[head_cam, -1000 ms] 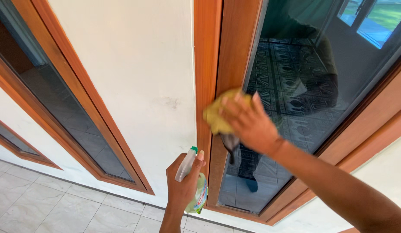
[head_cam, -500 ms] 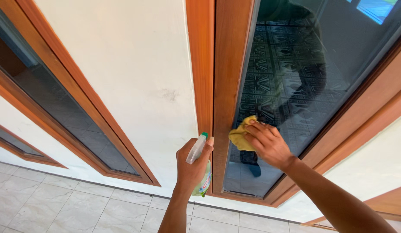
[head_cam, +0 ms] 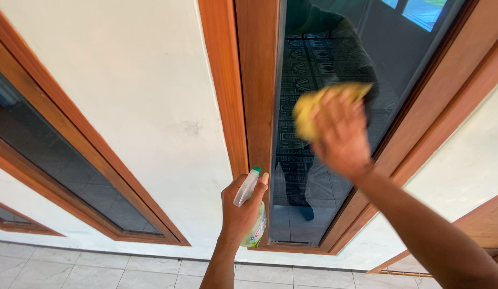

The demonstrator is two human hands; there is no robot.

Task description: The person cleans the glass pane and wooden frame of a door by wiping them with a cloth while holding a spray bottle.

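Against the glass, upper centre: yellow cloth (head_cam: 308,109), bunched, pressed flat to the dark pane; blurred, so its folds cannot be told.
Right hand (head_cam: 340,134): laid over the cloth, palm toward the glass, fingers spread and bent lightly across it, holding it against the pane; forearm runs down to the lower right corner of the view.
Left hand (head_cam: 241,208): closed round a spray bottle, thumb side up, forefinger resting along the top near the nozzle; wrist and forearm come up from the bottom edge.
Spray bottle (head_cam: 253,227): pale green translucent body with a coloured label, white trigger head (head_cam: 246,187) tipped with a green cap; held upright, tilted a little right, just in front of the lower part of the wooden frame.
Glass pane (head_cam: 313,59): tall, narrow, dark, reflecting a patterned floor and the person's figure; the cloth lies in its upper half, well above the bottle.
Wooden frame (head_cam: 257,80): orange-brown, doubled on the left side of the pane, single sloping rail on the right.
Wall (head_cam: 131,91): off-white plaster between the frames, faintly smudged near the middle.
Second window (head_cam: 56,166): dark glass in a like wooden frame, slanting across the left of the view.
Floor tiles (head_cam: 72,267): pale, square, along the bottom edge.
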